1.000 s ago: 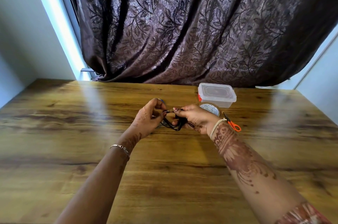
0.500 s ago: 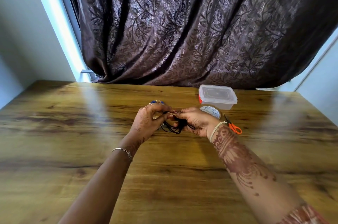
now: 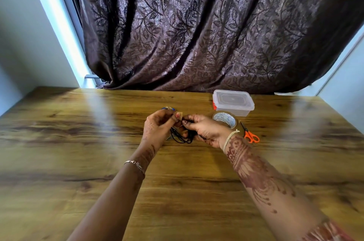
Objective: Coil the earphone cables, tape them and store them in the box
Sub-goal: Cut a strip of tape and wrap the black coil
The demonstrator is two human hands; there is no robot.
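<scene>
A coiled black earphone cable (image 3: 182, 138) hangs between my two hands above the middle of the wooden table (image 3: 78, 142). My left hand (image 3: 157, 129) pinches a small piece of brownish tape (image 3: 179, 114) at the top of the coil. My right hand (image 3: 206, 129) grips the coil from the right, fingertips meeting the left thumb. A clear plastic box (image 3: 233, 102) with its lid on stands behind my right hand. A roll of tape (image 3: 225, 119) stands on its edge between the box and my right wrist.
Small orange-handled scissors (image 3: 250, 135) lie right of the tape roll. A bit of blue and metal (image 3: 168, 108) peeks out behind my left hand; what it is I cannot tell. A dark patterned curtain (image 3: 197, 34) hangs along the table's far edge.
My hands have drawn closer together at the top of the coil, and my left thumb has come up with the tape piece against my right fingertips.
</scene>
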